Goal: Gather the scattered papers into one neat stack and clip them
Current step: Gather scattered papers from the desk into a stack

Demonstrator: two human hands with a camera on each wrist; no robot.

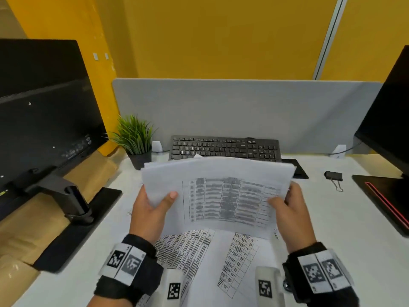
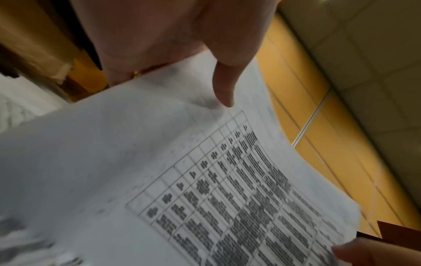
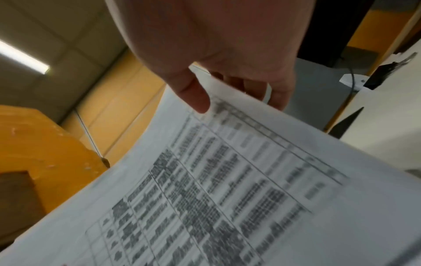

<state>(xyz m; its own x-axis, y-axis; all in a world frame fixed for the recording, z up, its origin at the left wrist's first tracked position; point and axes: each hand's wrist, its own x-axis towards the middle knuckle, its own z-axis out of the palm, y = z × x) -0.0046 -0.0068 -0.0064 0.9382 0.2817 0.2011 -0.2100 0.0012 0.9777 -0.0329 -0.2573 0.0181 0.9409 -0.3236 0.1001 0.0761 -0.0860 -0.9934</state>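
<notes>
A stack of white printed papers (image 1: 219, 196) with grey tables is held upright above the white desk, its top edges uneven. My left hand (image 1: 155, 207) grips its left side, thumb on the front sheet (image 2: 225, 93). My right hand (image 1: 285, 207) grips the right side, thumb on front and fingers behind (image 3: 198, 97). Two more printed sheets (image 1: 212, 258) lie flat on the desk under the held stack. A black binder clip (image 1: 333, 176) lies on the desk to the right, apart from both hands.
A black keyboard (image 1: 224, 149) sits behind the papers against a grey divider (image 1: 243, 107). A small potted plant (image 1: 136, 140) stands at back left. Black monitors (image 1: 42, 103) flank the desk, with a cardboard box (image 1: 26, 229) at left.
</notes>
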